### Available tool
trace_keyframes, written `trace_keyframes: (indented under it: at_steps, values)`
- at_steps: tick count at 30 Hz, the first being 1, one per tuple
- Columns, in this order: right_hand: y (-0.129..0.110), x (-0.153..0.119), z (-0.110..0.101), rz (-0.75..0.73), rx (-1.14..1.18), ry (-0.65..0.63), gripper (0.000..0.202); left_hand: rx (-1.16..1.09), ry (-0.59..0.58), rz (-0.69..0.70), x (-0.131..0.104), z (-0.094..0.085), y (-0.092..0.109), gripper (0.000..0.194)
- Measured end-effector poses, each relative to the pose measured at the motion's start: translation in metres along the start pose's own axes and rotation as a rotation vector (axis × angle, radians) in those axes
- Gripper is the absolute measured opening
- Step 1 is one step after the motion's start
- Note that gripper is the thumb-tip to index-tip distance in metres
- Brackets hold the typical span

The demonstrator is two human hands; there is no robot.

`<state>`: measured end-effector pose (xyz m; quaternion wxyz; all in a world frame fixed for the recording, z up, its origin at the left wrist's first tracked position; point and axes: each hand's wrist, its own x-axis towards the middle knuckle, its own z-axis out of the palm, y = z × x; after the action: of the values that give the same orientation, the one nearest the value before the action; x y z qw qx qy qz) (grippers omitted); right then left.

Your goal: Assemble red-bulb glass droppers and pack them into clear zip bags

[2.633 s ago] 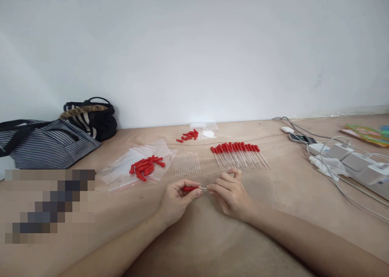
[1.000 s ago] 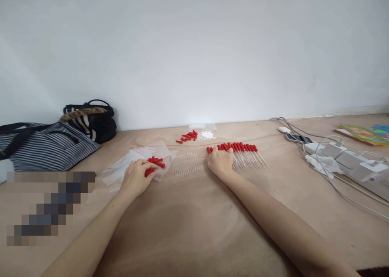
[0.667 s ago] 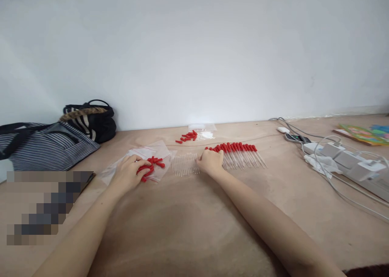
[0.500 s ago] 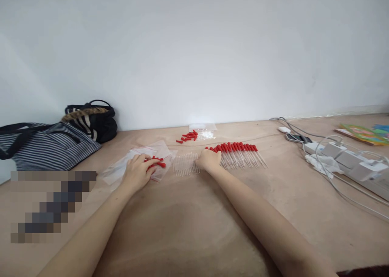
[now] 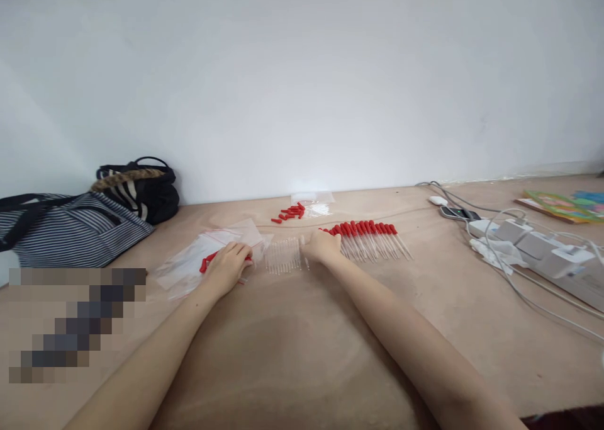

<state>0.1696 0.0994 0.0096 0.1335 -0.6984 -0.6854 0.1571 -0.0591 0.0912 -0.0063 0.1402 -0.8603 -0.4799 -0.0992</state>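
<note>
My left hand (image 5: 229,266) rests on clear zip bags (image 5: 186,269), its fingers curled over small red rubber dropper bulbs (image 5: 206,263); some red shows at the fingertips. My right hand (image 5: 321,246) is closed at the right end of a row of thin clear dropper tubes (image 5: 282,255), with a tube end showing beside its fingers. Its fingertips are largely hidden. Just right of that hand lies a row of droppers (image 5: 365,235) with red bulbs fitted on their tubes.
Loose red bulbs (image 5: 293,211) and a small bag of white pieces (image 5: 317,209) lie near the wall. A striped bag (image 5: 85,228) and a black bag (image 5: 160,194) stand left. On the right are a power strip with chargers (image 5: 533,241), cables and a colourful board (image 5: 559,206).
My left hand has moved right across the red bulbs, and its fingers have curled in. Bulbs now show on its left side. The right hand has stayed nearly in place by the tubes.
</note>
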Motion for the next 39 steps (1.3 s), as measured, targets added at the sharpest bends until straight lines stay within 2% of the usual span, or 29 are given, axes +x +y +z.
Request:
trace_keyframes:
  at_steps: [3, 5, 7, 8, 10, 12, 15, 19, 21, 23, 26, 33, 39]
  values:
    - [0.011, -0.013, -0.011, -0.109, 0.063, 0.018, 0.027, -0.149, 0.12, -0.001, -0.001, -0.002, 0.008, 0.012]
    - [0.026, -0.024, -0.017, -0.213, 0.119, 0.026, 0.022, -0.309, 0.231, -0.03, -0.003, -0.006, 0.022, 0.013]
    - [0.044, -0.035, -0.021, -0.327, 0.186, 0.017, 0.02, -0.49, 0.273, -0.068, -0.006, -0.009, 0.041, 0.016]
    - [0.054, -0.041, -0.021, -0.442, 0.277, 0.03, 0.019, -0.573, 0.256, -0.076, -0.008, -0.011, 0.051, 0.018]
    - [0.073, -0.051, -0.019, -0.574, 0.346, 0.104, 0.014, -0.735, 0.156, -0.039, -0.013, -0.014, 0.072, 0.021]
    - [0.088, -0.062, -0.014, -0.642, 0.306, 0.171, 0.01, -0.843, 0.038, 0.04, -0.017, -0.017, 0.089, 0.021]
    - [0.099, -0.074, -0.007, -0.694, 0.184, 0.197, 0.006, -0.829, -0.067, 0.113, -0.022, -0.023, 0.103, 0.018]
    - [0.098, -0.082, -0.002, -0.676, 0.086, 0.209, 0.005, -0.756, -0.097, 0.166, -0.023, -0.025, 0.106, 0.011]
    - [0.095, -0.082, 0.0, -0.669, 0.068, 0.214, 0.008, -0.715, -0.076, 0.081, -0.021, -0.022, 0.106, 0.005]
    - [0.094, -0.081, 0.003, -0.68, 0.057, 0.211, 0.012, -0.675, -0.04, -0.023, -0.019, -0.018, 0.108, 0.01]
    - [0.093, -0.08, 0.007, -0.732, 0.058, 0.222, 0.013, -0.655, -0.006, -0.071, -0.017, -0.009, 0.112, 0.013]
    - [0.088, -0.087, 0.012, -0.807, 0.13, 0.261, 0.019, -0.728, 0.067, -0.122, -0.019, -0.001, 0.114, 0.014]
    - [0.079, -0.091, 0.018, -0.76, 0.209, 0.313, 0.02, -0.877, 0.024, -0.206, -0.02, -0.003, 0.117, 0.015]
